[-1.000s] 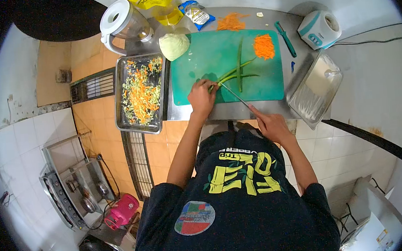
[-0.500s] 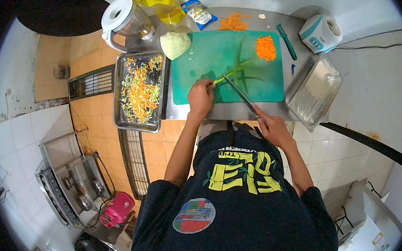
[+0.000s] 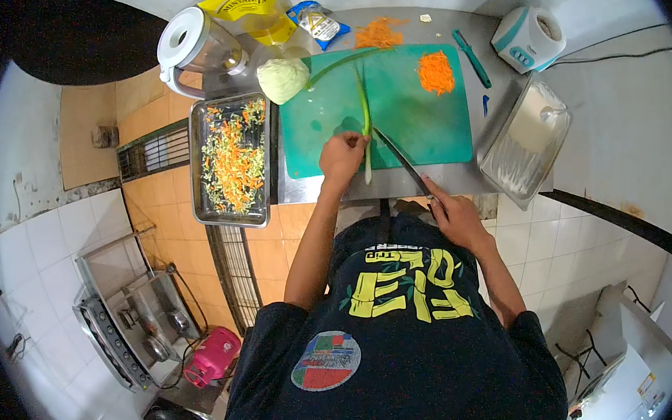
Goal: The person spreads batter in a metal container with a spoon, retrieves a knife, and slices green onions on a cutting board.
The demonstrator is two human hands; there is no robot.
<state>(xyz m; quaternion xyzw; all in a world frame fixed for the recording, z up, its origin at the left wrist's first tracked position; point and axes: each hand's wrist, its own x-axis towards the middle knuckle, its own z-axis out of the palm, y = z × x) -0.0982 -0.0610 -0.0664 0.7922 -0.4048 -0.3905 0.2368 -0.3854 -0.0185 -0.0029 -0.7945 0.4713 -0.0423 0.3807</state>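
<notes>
My left hand [image 3: 343, 160] is closed, pinching a spring onion [image 3: 366, 113] at the lower-left part of the green cutting board [image 3: 408, 125]. The stalk runs away from me, its pale root end pointing toward my body over the board's near edge. Its green leaves spread to the back left of the board. In my right hand [image 3: 459, 216] is a knife [image 3: 401, 160], its tip close to the stalk's right side. A heap of grated carrot [image 3: 436, 73] lies on the board's right. A cabbage piece [image 3: 284, 80] rests at its back left corner.
A metal tray [image 3: 196, 174] of shredded vegetables is at left. Behind stand a blender jug [image 3: 201, 47], a yellow pouch [image 3: 253, 11] and a blue packet [image 3: 319, 24]. A green peeler [image 3: 472, 59], blender base [image 3: 529, 41] and white-filled container [image 3: 526, 141] are at right.
The spring onion has turned from slanting to the right to pointing away from me, its root end now beside my left hand. My right hand still holds the knife in nearly the same place.
</notes>
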